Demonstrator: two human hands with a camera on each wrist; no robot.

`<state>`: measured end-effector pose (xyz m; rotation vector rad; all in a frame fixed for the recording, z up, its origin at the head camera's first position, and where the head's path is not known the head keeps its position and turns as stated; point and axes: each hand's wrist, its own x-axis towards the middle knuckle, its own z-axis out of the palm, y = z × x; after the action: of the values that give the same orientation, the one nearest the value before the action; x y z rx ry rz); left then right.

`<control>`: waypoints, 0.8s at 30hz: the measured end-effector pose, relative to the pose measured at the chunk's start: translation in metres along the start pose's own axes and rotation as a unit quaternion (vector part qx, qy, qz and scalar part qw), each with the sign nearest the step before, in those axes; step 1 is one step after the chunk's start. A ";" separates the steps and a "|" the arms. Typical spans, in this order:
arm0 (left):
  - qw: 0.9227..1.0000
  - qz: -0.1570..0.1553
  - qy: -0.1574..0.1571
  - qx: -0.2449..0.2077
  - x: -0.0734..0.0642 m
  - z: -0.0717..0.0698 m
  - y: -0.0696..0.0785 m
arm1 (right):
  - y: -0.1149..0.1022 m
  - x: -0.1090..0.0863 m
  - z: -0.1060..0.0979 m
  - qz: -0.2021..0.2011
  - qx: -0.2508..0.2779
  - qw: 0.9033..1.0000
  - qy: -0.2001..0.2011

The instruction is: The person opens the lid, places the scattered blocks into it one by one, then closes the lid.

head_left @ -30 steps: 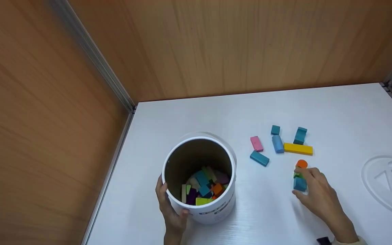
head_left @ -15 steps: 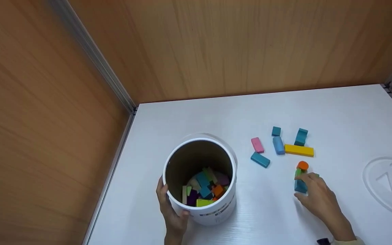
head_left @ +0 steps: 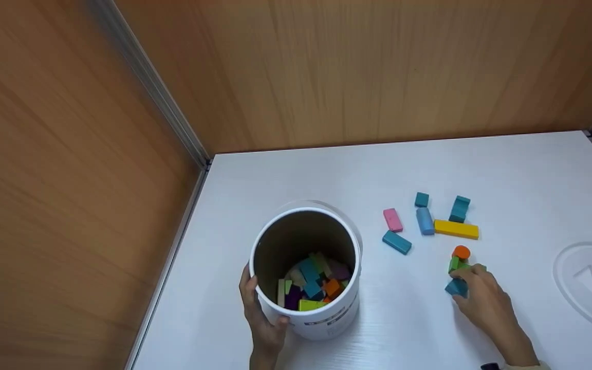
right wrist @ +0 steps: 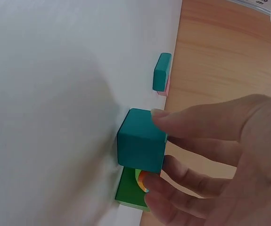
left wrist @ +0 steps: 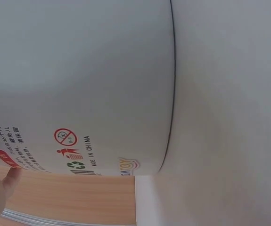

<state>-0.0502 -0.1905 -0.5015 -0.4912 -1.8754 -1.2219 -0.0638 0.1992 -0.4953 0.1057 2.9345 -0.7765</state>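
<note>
Our right grip point(head_left: 485, 298) pinches the teal block point(right wrist: 142, 141), on or just above the white surface point(head_left: 404, 324); our left grip point(head_left: 264, 321) holds the bucket point(head_left: 321, 331).
With the pinch so near one edge, the teal block could swivel and drop, and a sideways nudge could scatter the green block point(right wrist: 131, 188) just beside it and the orange piece point(head_left: 461, 252) beyond. The teal block looks about as long as wide, so we can't settle its long axis; seen from the head, it sits askew, one corner pointing toward the bucket. Farther off, the yellow block point(head_left: 456, 229) lies lengthwise left to right.
</note>
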 end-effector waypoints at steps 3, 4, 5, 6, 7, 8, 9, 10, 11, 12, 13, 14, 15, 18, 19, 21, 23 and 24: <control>1.000 0.002 0.001 0.002 0.000 0.001 -0.001 | 0.001 0.000 0.000 0.008 0.000 1.000 -0.010; 1.000 0.002 0.001 0.002 0.000 0.001 -0.001 | 0.001 0.000 0.001 0.012 0.002 1.000 -0.015; 1.000 0.002 0.001 0.002 0.000 0.001 -0.001 | 0.001 0.000 0.001 0.016 0.005 1.000 -0.021; 1.000 0.001 0.001 0.003 0.000 0.001 -0.001 | 0.001 0.001 0.001 0.020 0.008 0.999 -0.027; 1.000 0.000 0.002 0.004 0.000 0.001 -0.001 | 0.001 0.001 0.001 0.023 0.011 0.999 -0.033; 1.000 0.000 0.002 0.005 0.000 0.001 -0.001 | 0.002 0.002 0.001 0.025 0.015 0.999 -0.039; 1.000 0.000 0.003 0.007 0.000 0.001 -0.001 | 0.002 0.002 0.001 0.028 0.020 0.998 -0.043; 1.000 0.000 0.003 0.009 0.000 0.001 -0.001 | 0.002 0.003 0.000 0.030 0.025 0.998 -0.048; 1.000 0.000 0.003 0.010 0.000 0.001 -0.001 | 0.002 0.003 0.000 0.031 0.028 0.998 -0.053; 1.000 0.000 0.004 0.011 -0.001 0.001 -0.001 | 0.002 0.004 0.000 0.031 0.031 0.997 -0.056; 1.000 0.001 0.005 0.010 -0.001 0.001 -0.001 | 0.002 0.004 -0.001 0.030 0.034 0.997 -0.058; 1.000 0.001 0.005 0.010 -0.001 0.001 -0.001 | 0.002 0.005 -0.002 0.029 0.037 0.997 -0.059; 1.000 0.001 0.005 0.010 -0.001 0.001 -0.001 | 0.002 0.005 -0.002 0.028 0.040 0.997 -0.060; 1.000 0.000 0.004 0.004 0.000 0.001 0.000 | 0.003 0.005 -0.004 0.030 0.045 0.996 -0.065; 1.000 -0.001 0.003 0.003 0.000 0.000 0.000 | 0.003 0.005 -0.004 0.032 0.047 0.996 -0.068; 1.000 -0.002 0.001 0.002 0.000 0.000 0.000 | 0.003 0.005 -0.005 0.037 0.050 0.995 -0.073; 1.000 -0.003 -0.001 0.002 0.000 0.000 0.000 | 0.002 0.004 -0.006 0.040 0.053 0.995 -0.075; 1.000 -0.002 -0.002 0.003 0.000 0.000 0.000 | 0.002 0.004 -0.006 0.039 0.054 0.995 -0.072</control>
<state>-0.0505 -0.1901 -0.5014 -0.4861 -1.8834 -1.2195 -0.0680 0.2040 -0.4914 0.1648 2.7354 -0.8896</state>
